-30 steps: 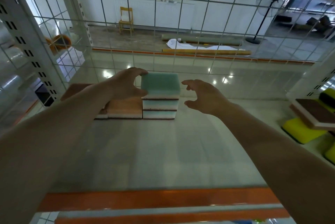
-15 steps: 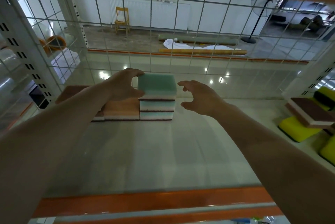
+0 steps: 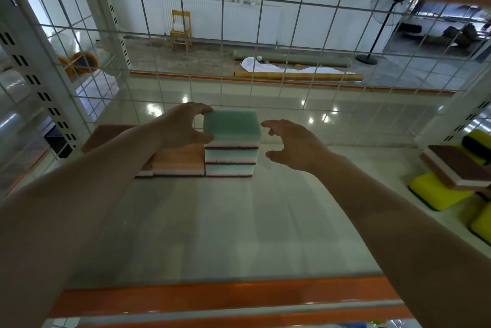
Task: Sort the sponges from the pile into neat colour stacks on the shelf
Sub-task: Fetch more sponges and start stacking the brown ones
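Left hand [image 3: 183,127], its grip grasping the left edge of the top green sponge [image 3: 231,127] lying flat, long axis left to right, on the green stack [image 3: 229,159] beside the orange sponges [image 3: 178,161] on the shelf [image 3: 225,221]; right hand [image 3: 293,143] released, just beside.

Both bare forearms reach forward from the lower corners and come closer together toward the hands. The left hand [image 3: 180,125] is curled like a letter C, with the fingers bent over on top and the thumb below, both touching the left edge of the top green sponge [image 3: 231,127]. The right hand [image 3: 293,143] hangs in the air just beside, fingers spread and loosely bent, holding nothing.
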Available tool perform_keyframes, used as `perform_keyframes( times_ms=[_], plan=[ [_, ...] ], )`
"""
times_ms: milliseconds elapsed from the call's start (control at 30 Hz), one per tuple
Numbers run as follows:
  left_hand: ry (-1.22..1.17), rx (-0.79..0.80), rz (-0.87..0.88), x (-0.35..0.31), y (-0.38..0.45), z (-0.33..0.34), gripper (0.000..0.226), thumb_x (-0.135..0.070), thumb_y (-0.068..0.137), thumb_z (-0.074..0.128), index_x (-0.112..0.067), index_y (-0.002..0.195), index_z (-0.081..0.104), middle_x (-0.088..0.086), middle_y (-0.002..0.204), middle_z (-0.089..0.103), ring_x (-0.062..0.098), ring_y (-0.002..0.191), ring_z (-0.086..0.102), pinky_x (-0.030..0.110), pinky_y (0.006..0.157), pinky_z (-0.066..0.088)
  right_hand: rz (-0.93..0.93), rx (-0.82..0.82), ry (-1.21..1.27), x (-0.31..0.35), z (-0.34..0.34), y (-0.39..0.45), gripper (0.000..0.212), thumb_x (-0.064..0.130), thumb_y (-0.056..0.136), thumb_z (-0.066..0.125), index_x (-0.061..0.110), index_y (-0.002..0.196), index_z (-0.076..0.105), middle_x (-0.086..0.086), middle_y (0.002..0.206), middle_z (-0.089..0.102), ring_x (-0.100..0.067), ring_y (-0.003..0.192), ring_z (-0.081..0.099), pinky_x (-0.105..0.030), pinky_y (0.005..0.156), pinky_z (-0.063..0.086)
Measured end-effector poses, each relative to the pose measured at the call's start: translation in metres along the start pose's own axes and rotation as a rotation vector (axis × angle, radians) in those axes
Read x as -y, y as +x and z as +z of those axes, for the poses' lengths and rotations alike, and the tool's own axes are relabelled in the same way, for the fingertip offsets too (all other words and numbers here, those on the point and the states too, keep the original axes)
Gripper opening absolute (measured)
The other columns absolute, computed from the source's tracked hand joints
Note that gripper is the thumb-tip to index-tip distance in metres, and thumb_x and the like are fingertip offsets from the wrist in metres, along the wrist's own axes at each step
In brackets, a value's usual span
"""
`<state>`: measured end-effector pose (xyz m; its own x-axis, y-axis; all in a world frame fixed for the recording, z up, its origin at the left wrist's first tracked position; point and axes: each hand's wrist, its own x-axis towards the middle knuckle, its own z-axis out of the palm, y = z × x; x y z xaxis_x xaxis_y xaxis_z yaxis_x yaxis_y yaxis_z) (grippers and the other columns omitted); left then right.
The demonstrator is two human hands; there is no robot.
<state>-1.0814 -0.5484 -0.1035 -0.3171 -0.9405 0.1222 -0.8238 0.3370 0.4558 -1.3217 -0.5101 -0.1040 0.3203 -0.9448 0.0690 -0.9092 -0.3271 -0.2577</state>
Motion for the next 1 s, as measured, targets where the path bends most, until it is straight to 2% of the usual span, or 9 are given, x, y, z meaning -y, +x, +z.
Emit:
perform_keyframes(
  times_ms=[233,433,667,833,1000],
  plan=[
    [0.001,0.009,0.002,-0.005,-0.003,0.0,0.066,-0.014,0.077,0.074,-0.006,0.135,0.045,0.01,0.135,0.049,0.025,0.124,0.045,0.034,0.104,0.034,-0.013,0.008,-0.004,0.002,0.001,0.001,0.066,0.026,0.087,0.064,0.021,0.144,0.031,-0.001,0.134,0.048,-0.016,0.12,0.047,-0.027,0.093,0.039],
    [0.012,0.046,-0.044,-0.006,-0.005,0.0,0.076,-0.018,0.078,0.073,-0.01,0.143,0.033,0.008,0.146,0.038,0.024,0.134,0.035,0.033,0.109,0.028,-0.013,0.019,0.01,0.002,0.0,0.001,0.066,0.025,0.087,0.064,0.021,0.144,0.03,-0.001,0.135,0.048,-0.016,0.12,0.046,-0.028,0.092,0.039],
    [-0.003,0.005,-0.062,-0.009,-0.017,0.0,0.084,-0.022,0.076,0.075,-0.014,0.146,0.028,0.006,0.149,0.034,0.022,0.134,0.034,0.033,0.107,0.028,-0.006,0.011,0.034,0.003,0.0,-0.003,0.067,0.025,0.087,0.064,0.021,0.145,0.029,-0.002,0.135,0.047,-0.016,0.121,0.046,-0.027,0.093,0.038],
    [-0.091,-0.001,-0.11,-0.002,-0.026,0.001,0.081,-0.026,0.078,0.074,-0.018,0.145,0.03,0.006,0.149,0.033,0.023,0.135,0.034,0.036,0.111,0.028,0.0,0.006,0.033,0.004,-0.003,-0.011,0.067,0.025,0.087,0.063,0.021,0.145,0.03,-0.001,0.134,0.048,-0.017,0.12,0.047,-0.027,0.093,0.038],
    [-0.077,-0.034,-0.112,-0.003,-0.043,0.003,0.073,-0.014,0.08,0.072,-0.019,0.142,0.035,0.007,0.146,0.037,0.024,0.131,0.039,0.033,0.105,0.033,0.007,0.01,0.019,0.008,-0.002,-0.025,0.066,0.025,0.088,0.063,0.022,0.145,0.029,-0.001,0.134,0.047,-0.016,0.12,0.046,-0.025,0.092,0.037]
  ],
)
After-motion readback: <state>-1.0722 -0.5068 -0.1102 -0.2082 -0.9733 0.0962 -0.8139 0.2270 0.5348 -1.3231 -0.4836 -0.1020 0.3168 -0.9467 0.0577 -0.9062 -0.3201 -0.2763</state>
